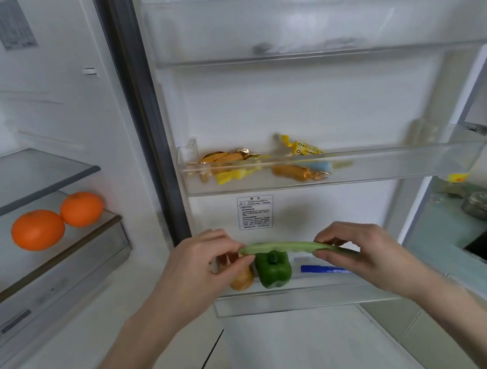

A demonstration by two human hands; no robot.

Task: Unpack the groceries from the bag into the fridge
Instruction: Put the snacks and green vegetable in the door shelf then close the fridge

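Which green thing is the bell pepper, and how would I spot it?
Look at the open fridge door, then its lowest door shelf. The green bell pepper stands there, between a yellowish item and a blue pen. It is blocky and dark green, unlike the long pale cucumber held just above.

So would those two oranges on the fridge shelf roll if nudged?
Probably. The oranges are round and sit loose on a smooth shelf, touching each other, so a nudge could roll them. They look plump, likely heavy for their size, and firm enough to grip.
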